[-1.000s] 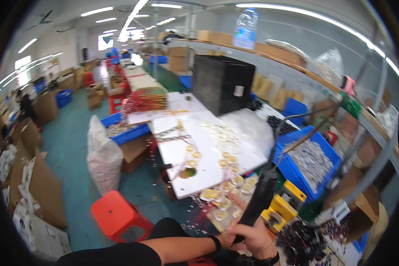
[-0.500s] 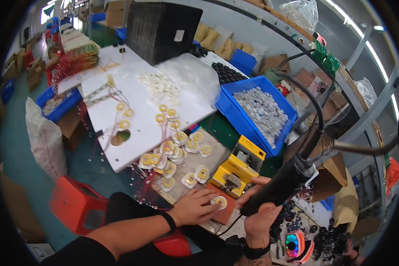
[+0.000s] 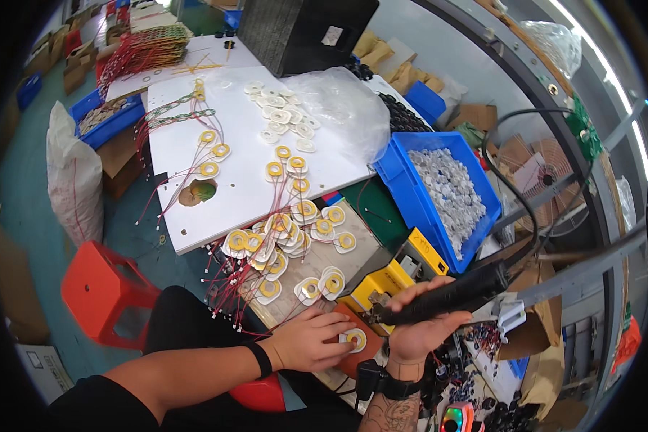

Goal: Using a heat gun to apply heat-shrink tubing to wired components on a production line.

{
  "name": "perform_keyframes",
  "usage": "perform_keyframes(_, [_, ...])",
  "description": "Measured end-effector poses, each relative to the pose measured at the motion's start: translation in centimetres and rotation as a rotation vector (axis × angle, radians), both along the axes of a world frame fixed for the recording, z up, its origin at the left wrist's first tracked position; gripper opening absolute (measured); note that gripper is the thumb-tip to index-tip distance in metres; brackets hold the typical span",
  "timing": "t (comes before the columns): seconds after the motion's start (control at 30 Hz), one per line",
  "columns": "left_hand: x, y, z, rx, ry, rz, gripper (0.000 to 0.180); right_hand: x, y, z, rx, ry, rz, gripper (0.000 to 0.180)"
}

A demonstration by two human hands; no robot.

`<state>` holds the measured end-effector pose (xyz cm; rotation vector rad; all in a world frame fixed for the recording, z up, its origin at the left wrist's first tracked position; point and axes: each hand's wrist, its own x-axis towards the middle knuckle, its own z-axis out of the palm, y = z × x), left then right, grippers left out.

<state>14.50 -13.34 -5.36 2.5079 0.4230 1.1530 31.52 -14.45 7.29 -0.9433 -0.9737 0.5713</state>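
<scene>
My left hand (image 3: 311,340) lies on a reddish-brown pad (image 3: 367,351), its fingertips pressed against a white round piece with a yellow ring (image 3: 355,338). My right hand (image 3: 428,333) is wrapped round a black electric screwdriver (image 3: 453,294), held tilted. A cable runs up from its upper end. The tool's lower end is at the metal front part of a yellow screw feeder (image 3: 383,286); whether they touch I cannot tell. Left of the feeder, more white pieces with yellow rings (image 3: 331,283) lie on a grey-brown board, several heaped together with red wires.
A blue bin (image 3: 403,169) of small clear-white parts stands behind the feeder. The white tabletop (image 3: 245,187) bears loose white rings (image 3: 284,111), a clear plastic bag (image 3: 342,108) and a black box (image 3: 295,36). A red stool (image 3: 108,291) stands at left. A metal frame runs along the right.
The screwdriver's lower end has moved from near the pad to the yellow feeder's front, swinging flatter. My left hand stays at the white piece. The whole view has shifted a little.
</scene>
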Motion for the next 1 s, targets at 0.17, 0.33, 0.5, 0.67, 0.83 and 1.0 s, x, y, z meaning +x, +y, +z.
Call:
perform_keyframes(0.17, [0.0, 0.2, 0.0, 0.0, 0.031, -0.046, 0.034, 1.2, 0.6, -2.3, 0.076, 0.027, 0.018, 0.097])
perform_keyframes(0.33, [0.1, 0.3, -0.2, -0.004, 0.038, -0.036, 0.034, 1.1, 0.8, -2.9, 0.052, -0.048, -0.019, 0.098])
perform_keyframes(0.5, [0.1, 0.4, 0.2, 0.001, 0.033, -0.026, 0.033, 1.6, 0.3, -4.1, 0.037, -0.062, -0.029, 0.099])
perform_keyframes(0.67, [0.0, 0.3, 0.0, 0.016, 0.015, -0.011, 0.032, 1.6, 0.3, -3.8, 0.043, -0.031, -0.051, 0.098])
perform_keyframes(0.83, [0.0, 0.3, 0.3, 0.012, 0.01, -0.017, 0.03, 1.2, -0.5, -3.4, 0.048, 0.086, -0.083, 0.101])
perform_keyframes(1.0, [0.2, 0.4, 0.8, 0.011, -0.03, 0.015, 0.025, 0.5, -2.2, -2.4, 0.019, 0.07, -0.069, 0.108])
